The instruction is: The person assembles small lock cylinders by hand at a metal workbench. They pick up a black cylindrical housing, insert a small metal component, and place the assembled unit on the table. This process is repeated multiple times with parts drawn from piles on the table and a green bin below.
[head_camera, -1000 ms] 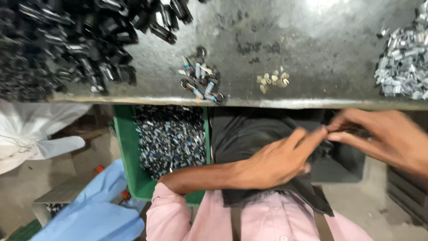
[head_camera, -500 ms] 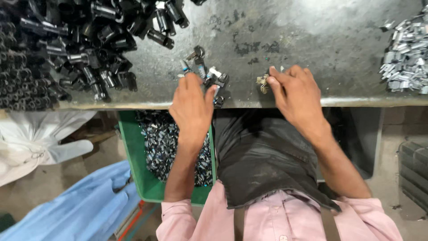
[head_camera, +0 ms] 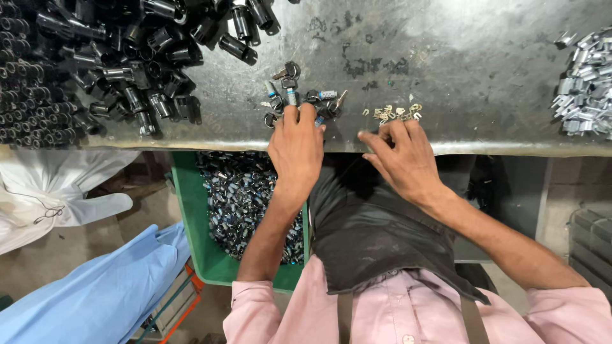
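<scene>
My left hand (head_camera: 296, 150) lies palm down at the front edge of the grey metal table (head_camera: 472, 57). Its fingertips rest on a small cluster of lock cylinders and keys (head_camera: 290, 89). The thumb and whatever is under the fingers are hidden. My right hand (head_camera: 401, 159) is beside it with its fingers spread. Those fingertips touch the table just below a little scatter of small brass clips (head_camera: 395, 113), and nothing shows in that hand. A black apron (head_camera: 376, 236) covers my lap below both hands.
A big heap of black plastic cylinders (head_camera: 115, 57) fills the table's left side. Silver metal pieces (head_camera: 586, 89) are piled at the right edge. Under the table stand a green crate of small dark parts (head_camera: 239, 204), a white bag (head_camera: 57, 191) and blue cloth (head_camera: 102, 293).
Both hands rose from my lap below the table edge up onto the table. The left went to the lock parts and the right to the brass clips.
</scene>
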